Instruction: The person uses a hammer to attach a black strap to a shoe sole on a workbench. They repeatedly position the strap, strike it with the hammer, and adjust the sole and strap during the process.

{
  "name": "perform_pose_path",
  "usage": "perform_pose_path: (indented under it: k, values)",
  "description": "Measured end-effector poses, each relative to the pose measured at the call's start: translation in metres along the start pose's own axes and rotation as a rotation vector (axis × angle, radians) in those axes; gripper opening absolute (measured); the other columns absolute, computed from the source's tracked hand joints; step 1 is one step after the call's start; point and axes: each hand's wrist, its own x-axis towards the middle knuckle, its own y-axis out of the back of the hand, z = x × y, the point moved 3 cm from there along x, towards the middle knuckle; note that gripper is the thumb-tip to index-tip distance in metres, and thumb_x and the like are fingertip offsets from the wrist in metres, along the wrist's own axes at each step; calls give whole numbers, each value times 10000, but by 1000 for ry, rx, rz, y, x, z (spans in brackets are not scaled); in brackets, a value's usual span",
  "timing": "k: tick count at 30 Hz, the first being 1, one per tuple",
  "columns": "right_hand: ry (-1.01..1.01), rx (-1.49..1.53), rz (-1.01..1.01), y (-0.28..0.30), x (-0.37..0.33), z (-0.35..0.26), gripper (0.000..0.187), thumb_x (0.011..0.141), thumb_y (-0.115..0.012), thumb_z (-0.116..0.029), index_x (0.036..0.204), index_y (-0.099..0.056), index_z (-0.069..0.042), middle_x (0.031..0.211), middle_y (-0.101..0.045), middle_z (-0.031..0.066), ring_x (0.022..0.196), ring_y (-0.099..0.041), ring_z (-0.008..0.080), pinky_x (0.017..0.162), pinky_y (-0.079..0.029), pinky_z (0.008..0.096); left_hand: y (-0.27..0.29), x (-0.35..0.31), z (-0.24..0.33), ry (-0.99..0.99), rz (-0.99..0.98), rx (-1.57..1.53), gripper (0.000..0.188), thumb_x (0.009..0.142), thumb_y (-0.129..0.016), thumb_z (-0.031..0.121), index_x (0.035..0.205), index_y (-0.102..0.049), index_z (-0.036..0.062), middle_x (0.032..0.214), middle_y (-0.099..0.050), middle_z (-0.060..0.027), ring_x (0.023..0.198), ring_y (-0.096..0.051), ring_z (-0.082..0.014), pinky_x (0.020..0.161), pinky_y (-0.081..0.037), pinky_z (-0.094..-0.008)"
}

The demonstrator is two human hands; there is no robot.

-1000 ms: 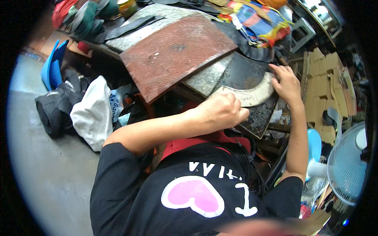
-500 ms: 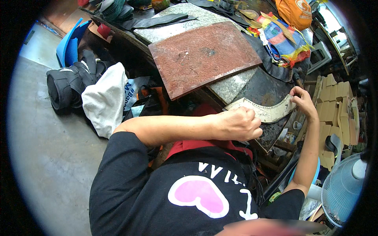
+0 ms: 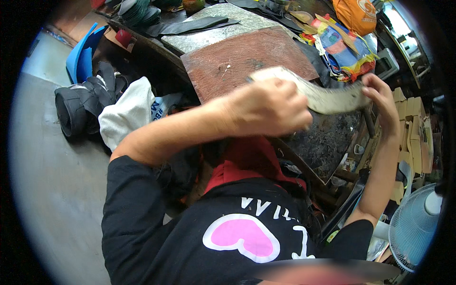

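A curved off-white strip (image 3: 327,99), like a flat pattern piece, is raised above the worktable and blurred by motion. My right hand (image 3: 381,92) pinches its right end between thumb and fingers. In front of the strip's left part is my left hand (image 3: 278,107), closed like a fist. Its grip faces away, so what lies inside the fingers is hidden. Behind the strip lies a reddish-brown board (image 3: 223,64), partly covered by the left hand and strip. Below the strip shows a dark, worn work surface (image 3: 323,142).
Black sheet pieces (image 3: 199,26) lie at the back of the table. A colourful plastic bag (image 3: 339,42) and an orange bag (image 3: 356,16) sit back right. Cardboard pieces (image 3: 413,133) and a fan (image 3: 413,228) stand at right. A white cloth (image 3: 126,111) hangs beside black rolls (image 3: 78,109) at left.
The curved strip has come up off the work surface, its left end now over the brown board. Both hands have risen, the left also shifting left and the right slightly right.
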Motion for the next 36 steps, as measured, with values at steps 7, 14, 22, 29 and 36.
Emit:
perform_pose_path:
  k: [7,14,22,29,36]
  values:
    - [-118,350,48,-50,54,27,176,856,-709,-194,970,-616,-97,879,-586,-69,802,-532,35,725,-425,203,-21,-33,-91,-15,-68,218,102,807,-599,209,849,-527,150,816,-536,-14,794,-601,-173,679,-529,-289]
    - [-397,637,104,-84,42,44,149,869,-689,-165,983,-622,-96,906,-653,-36,809,-607,44,755,-483,210,-53,-38,-149,-51,-113,101,153,803,-623,160,899,-514,112,903,-541,-27,910,-600,-175,654,-554,-280]
    - [-445,839,187,-138,20,39,160,863,-712,-145,990,-631,-93,802,-638,-59,582,-513,-6,483,-360,148,-78,-44,-181,-86,-187,20,172,807,-600,114,932,-486,82,935,-538,-67,958,-587,-238,829,-528,-312]
    - [-404,771,159,-124,32,42,147,888,-685,-133,1011,-616,-90,891,-674,-23,736,-651,49,619,-532,205,-82,-52,-184,-28,-175,-56,171,824,-575,80,962,-475,68,943,-536,-80,957,-589,-248,818,-528,-326]
    - [-441,699,199,-124,34,45,127,888,-686,-125,989,-617,-91,854,-653,-38,688,-618,30,557,-493,185,-87,-54,-183,132,-183,-336,142,871,-519,37,1008,-484,40,956,-540,-140,889,-602,-338,773,-513,-403]
